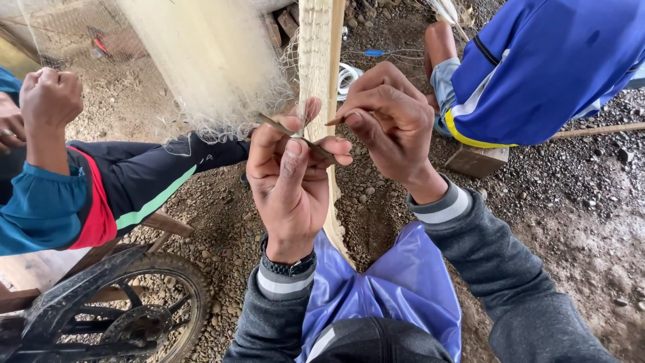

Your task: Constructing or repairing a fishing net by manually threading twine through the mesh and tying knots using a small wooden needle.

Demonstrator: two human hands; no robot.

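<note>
Two hands: both up at the net, close together, nearly touching
Stick (295, 134): thin flat sliver, pinched between thumb and fingers of left hand (290, 176), lying across the fingertips, net threads bunched at it
Needle (336, 121): small pointed tip poking out of right hand (393, 121), fingers curled tight on it, aimed at the stick
Net (208, 60): pale mesh hanging above and left of both hands
Band (317, 67): pale strip of gathered net running down behind the hands
Bag (396, 289): blue plastic, below the wrists
Others: raised fist (48, 97) far left, a person in blue (537, 67) top right
Wheel (144, 309): bottom left on gravel
</note>
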